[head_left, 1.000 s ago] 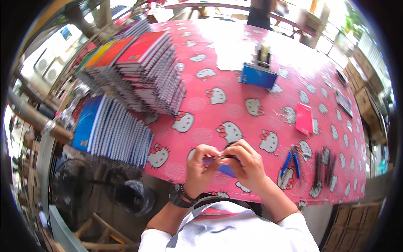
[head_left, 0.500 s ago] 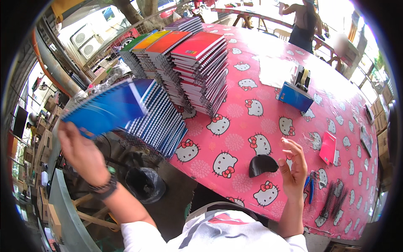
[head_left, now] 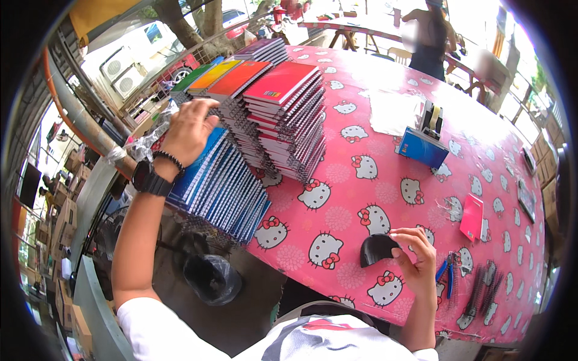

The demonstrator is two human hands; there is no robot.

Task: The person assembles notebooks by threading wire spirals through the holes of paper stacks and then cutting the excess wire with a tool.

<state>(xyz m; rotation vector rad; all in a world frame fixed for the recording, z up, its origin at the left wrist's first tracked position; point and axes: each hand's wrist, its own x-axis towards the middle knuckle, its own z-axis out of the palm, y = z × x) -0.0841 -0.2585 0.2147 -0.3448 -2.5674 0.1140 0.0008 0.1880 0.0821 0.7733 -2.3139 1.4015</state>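
Note:
My left hand (head_left: 188, 133) rests over the top of a stack of blue spiral notebooks (head_left: 224, 183), its fingers stretched out and thumb apart. Part of the top notebook is hidden beneath it. My right hand (head_left: 416, 259) is at the right edge of a black half-round piece (head_left: 377, 250) on the table. Its thumb and curved fingers stay apart on either side of that edge; whether they touch it I cannot tell. Beside the blue stack stand tall stacks of red notebooks (head_left: 286, 114) and orange notebooks (head_left: 239, 81).
On the pink patterned tablecloth (head_left: 337, 180) lie blue-handled pliers (head_left: 446, 274), black spiral coils (head_left: 480, 289) and a pink card (head_left: 472, 218). A tape dispenser (head_left: 431, 120) stands behind a blue box (head_left: 422, 147). A lined bin (head_left: 212, 280) is below the left edge. Another person (head_left: 428, 39) stands far back.
The blue notebook my left hand carried at the left is now out of that hand, which has moved up and right over the blue stack. My right hand moved to the black piece.

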